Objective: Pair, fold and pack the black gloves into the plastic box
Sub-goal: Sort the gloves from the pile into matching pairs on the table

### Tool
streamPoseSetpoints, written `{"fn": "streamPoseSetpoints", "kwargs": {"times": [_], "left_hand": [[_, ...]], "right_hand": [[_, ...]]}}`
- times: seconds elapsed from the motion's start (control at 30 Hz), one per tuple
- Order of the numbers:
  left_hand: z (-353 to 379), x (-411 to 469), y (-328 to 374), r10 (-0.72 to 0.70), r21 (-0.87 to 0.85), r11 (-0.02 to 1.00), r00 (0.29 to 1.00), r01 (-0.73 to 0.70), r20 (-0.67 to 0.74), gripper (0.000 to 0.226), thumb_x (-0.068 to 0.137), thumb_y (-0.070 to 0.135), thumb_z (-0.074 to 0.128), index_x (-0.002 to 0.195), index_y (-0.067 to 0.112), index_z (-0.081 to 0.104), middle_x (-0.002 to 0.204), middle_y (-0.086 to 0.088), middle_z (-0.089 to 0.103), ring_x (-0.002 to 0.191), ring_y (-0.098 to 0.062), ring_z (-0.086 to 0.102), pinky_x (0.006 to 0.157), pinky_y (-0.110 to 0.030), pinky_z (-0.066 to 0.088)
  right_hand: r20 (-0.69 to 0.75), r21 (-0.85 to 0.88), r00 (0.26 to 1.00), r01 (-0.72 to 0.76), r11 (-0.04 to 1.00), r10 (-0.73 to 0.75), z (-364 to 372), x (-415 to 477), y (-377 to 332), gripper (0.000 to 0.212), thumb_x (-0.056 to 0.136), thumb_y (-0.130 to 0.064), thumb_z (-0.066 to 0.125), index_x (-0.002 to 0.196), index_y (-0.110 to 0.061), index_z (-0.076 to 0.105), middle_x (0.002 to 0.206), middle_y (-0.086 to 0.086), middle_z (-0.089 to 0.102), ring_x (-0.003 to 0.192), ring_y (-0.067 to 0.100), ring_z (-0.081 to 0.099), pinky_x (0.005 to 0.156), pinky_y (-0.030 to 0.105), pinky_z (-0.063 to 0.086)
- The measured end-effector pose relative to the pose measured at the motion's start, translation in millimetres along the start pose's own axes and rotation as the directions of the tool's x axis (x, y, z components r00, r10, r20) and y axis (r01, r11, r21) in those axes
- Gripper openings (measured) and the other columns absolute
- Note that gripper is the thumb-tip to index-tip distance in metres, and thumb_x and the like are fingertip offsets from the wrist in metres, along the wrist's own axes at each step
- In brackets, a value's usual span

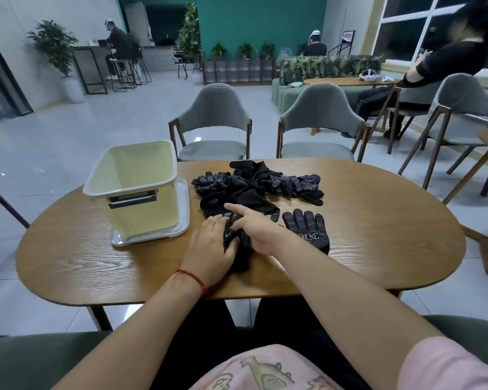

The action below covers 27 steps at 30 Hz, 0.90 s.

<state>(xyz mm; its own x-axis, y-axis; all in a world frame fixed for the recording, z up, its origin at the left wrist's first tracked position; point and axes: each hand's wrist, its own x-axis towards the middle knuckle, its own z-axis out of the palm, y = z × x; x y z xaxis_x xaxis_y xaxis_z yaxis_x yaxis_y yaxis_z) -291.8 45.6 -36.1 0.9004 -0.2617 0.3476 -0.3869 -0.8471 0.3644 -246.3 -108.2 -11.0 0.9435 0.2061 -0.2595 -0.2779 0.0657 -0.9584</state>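
The flat left hand (209, 243) steadies a glove (240, 261) so the right hand (261, 233), pinching it, can fold it.

left hand (212, 243) flat, right hand (256, 231) part-curled

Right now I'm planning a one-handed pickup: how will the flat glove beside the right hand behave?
Probably floppy: the flat glove is knit, like the crumpled pile, so it should droop where pinched. Likely light, since it lies thin. Its dotted face may drag on the table if pushed.
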Motion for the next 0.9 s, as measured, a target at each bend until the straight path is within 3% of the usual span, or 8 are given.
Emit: {"fn": "streamPoseSetpoints", "kwargs": {"times": [0.17, 0.3, 0.4, 0.5, 0.6, 0.7, 0.8, 0.9], "left_hand": [[8.1, 4.5, 2.2, -0.053, 0.159, 0.987, 0.953, 0.006, 0.297, 0.081, 0.102, 0.072, 0.025, 0.168, 0.032, 0.002, 0.177, 0.005, -0.003, 0.162, -0.014, -0.006, 0.131, -0.049, 0.005], [9.2, 1.2, 0.5, -0.064, 0.206, 0.978, 0.936, -0.01, 0.346, 0.08, 0.1, 0.076, 0.02, 0.167, 0.038, -0.002, 0.176, 0.006, -0.006, 0.162, -0.012, -0.009, 0.13, -0.05, 0.0], [7.2, -2.2, -0.6, -0.059, 0.234, 0.972, 0.93, -0.029, 0.363, 0.078, 0.098, 0.078, 0.017, 0.166, 0.043, 0.002, 0.176, 0.006, -0.006, 0.162, -0.014, -0.01, 0.13, -0.051, -0.001], [5.9, -6.6, -0.5, -0.019, 0.186, 0.981, 0.94, -0.047, 0.34, 0.074, 0.1, 0.075, 0.021, 0.166, 0.043, 0.013, 0.176, 0.009, 0.004, 0.162, -0.014, -0.003, 0.13, -0.05, 0.002], [2.5, -8.2, -4.3, 0.035, -0.11, 0.994, 0.993, -0.023, 0.114, 0.06, 0.103, 0.057, 0.043, 0.158, 0.031, 0.042, 0.167, 0.006, 0.037, 0.157, -0.016, 0.027, 0.127, -0.043, 0.023], [-4.5, 0.8, -19.5, -0.269, -0.436, 0.875, 0.96, 0.209, -0.08, 0.036, 0.105, 0.024, 0.052, 0.139, 0.014, 0.061, 0.139, -0.007, 0.064, 0.132, -0.024, 0.058, 0.111, -0.033, 0.042], [-3.5, 11.9, -30.0, -0.303, -0.274, 0.92, 0.952, 0.28, -0.046, 0.033, 0.105, 0.017, 0.053, 0.135, 0.009, 0.064, 0.133, -0.011, 0.066, 0.124, -0.027, 0.059, 0.107, -0.035, 0.044], [4.1, 24.9, -32.6, -0.231, -0.106, 0.968, 0.973, 0.229, -0.009, 0.035, 0.105, 0.024, 0.053, 0.134, 0.013, 0.067, 0.133, -0.011, 0.063, 0.124, -0.03, 0.053, 0.109, -0.041, 0.043]], "right_hand": [[-0.02, -0.079, 0.999, 0.043, 0.996, -0.044, -14.4, -2.9, 1.4, 0.075, 0.089, 0.014, 0.058, 0.148, -0.033, 0.062, 0.162, 0.009, 0.041, 0.148, 0.019, 0.035, 0.115, 0.036, 0.037], [-0.07, -0.07, 0.995, 0.072, 0.995, -0.077, -26.7, -2.4, 0.2, 0.077, 0.082, 0.014, 0.056, 0.145, -0.031, 0.064, 0.156, 0.014, 0.053, 0.146, 0.031, 0.051, 0.106, 0.038, 0.053], [-0.13, -0.145, 0.978, 0.142, 0.979, -0.162, -34.3, -8.0, -7.2, 0.07, 0.094, 0.025, 0.046, 0.149, -0.018, 0.059, 0.147, 0.011, 0.059, 0.127, 0.031, 0.065, 0.091, 0.032, 0.057], [-0.189, -0.285, 0.956, 0.165, 0.944, -0.224, -40.8, -11.5, -14.7, 0.066, 0.096, 0.021, 0.049, 0.144, -0.023, 0.063, 0.145, 0.004, 0.062, 0.121, 0.021, 0.068, 0.095, 0.036, 0.062], [-0.179, -0.608, 0.913, 0.191, 0.771, -0.367, -36.0, -16.2, -15.8, 0.06, 0.091, 0.01, 0.052, 0.132, -0.031, 0.071, 0.13, -0.011, 0.07, 0.116, 0.009, 0.066, 0.102, 0.039, 0.058], [0.045, -0.766, 0.914, 0.29, 0.573, -0.403, -18.8, -20.9, -3.3, 0.046, 0.098, -0.007, 0.055, 0.134, -0.031, 0.071, 0.137, -0.007, 0.069, 0.112, 0.006, 0.065, 0.103, 0.031, 0.052], [0.238, -0.905, 0.9, 0.343, 0.253, -0.366, -7.6, -16.1, 22.4, 0.048, 0.109, -0.028, 0.049, 0.157, -0.023, 0.051, 0.165, -0.001, 0.046, 0.15, 0.018, 0.041, 0.127, 0.038, 0.031], [0.237, -0.945, 0.92, 0.293, 0.144, -0.313, -6.3, -10.0, 39.8, 0.061, 0.113, -0.046, 0.033, 0.169, -0.023, 0.029, 0.177, 0.0, 0.022, 0.164, 0.02, 0.015, 0.133, 0.047, 0.016]]}}
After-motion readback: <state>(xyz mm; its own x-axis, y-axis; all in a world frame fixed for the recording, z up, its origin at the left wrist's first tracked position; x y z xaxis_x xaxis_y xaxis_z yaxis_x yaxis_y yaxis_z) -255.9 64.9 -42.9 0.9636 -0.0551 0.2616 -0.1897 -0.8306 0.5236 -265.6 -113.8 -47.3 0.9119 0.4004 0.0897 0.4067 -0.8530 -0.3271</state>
